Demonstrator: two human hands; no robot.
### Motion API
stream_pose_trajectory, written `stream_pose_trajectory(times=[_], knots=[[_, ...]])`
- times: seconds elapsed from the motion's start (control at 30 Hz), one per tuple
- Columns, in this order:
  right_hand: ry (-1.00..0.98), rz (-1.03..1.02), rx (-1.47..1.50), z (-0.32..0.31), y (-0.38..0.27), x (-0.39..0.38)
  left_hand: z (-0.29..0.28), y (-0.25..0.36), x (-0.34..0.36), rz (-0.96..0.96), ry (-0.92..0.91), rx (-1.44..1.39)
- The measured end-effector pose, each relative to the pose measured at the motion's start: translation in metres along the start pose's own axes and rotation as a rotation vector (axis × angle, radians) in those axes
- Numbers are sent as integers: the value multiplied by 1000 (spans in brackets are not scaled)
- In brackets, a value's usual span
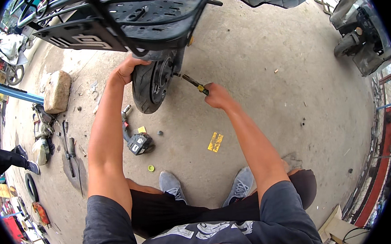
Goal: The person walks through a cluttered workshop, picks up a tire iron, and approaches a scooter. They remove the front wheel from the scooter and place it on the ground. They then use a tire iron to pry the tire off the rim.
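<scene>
A black scooter wheel (145, 90) stands in front of me under the scooter's dark fender. My left hand (129, 70) grips the top of its tyre from the left side, its fingertips partly hidden. In my right hand (218, 96) is a yellow-and-black hand tool (194, 83), held by its handle. It slants up and left, with its tip close to the wheel's axle end; whether the two touch I cannot tell. On the floor below the wheel lies a cordless power tool (140, 143) with a battery pack.
Above hangs the scooter's black metal rack (150, 15). A stone block (57, 92), long tools (69, 150) and a bag (41, 150) lie at left, near another person's leg (5, 160). A yellow card (215, 142) and a green ring (151, 168) lie nearer me. Another vehicle (358, 35) stands far right.
</scene>
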State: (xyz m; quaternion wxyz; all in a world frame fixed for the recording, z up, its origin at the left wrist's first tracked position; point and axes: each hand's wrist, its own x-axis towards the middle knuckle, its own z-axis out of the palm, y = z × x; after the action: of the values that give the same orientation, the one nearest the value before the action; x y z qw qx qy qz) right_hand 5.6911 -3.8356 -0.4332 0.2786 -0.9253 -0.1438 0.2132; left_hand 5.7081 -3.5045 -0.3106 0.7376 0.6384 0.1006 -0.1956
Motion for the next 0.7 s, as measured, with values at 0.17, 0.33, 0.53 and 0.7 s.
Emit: stream_pose_trajectory(times=[0.17, 0.33, 0.53, 0.7], knots=[[83, -132, 10, 10, -2, 10, -19, 0, 2, -64, -27, -85], [54, -169, -16, 3, -25, 10, -29, -1, -1, 27, -42, -24], [25, -105, -46, 6, -38, 17, -31, 4, -4, 83, -79, -5], [-5, -163, -168, 2, -44, 17, -38, 3, -4, 82, -86, 30]])
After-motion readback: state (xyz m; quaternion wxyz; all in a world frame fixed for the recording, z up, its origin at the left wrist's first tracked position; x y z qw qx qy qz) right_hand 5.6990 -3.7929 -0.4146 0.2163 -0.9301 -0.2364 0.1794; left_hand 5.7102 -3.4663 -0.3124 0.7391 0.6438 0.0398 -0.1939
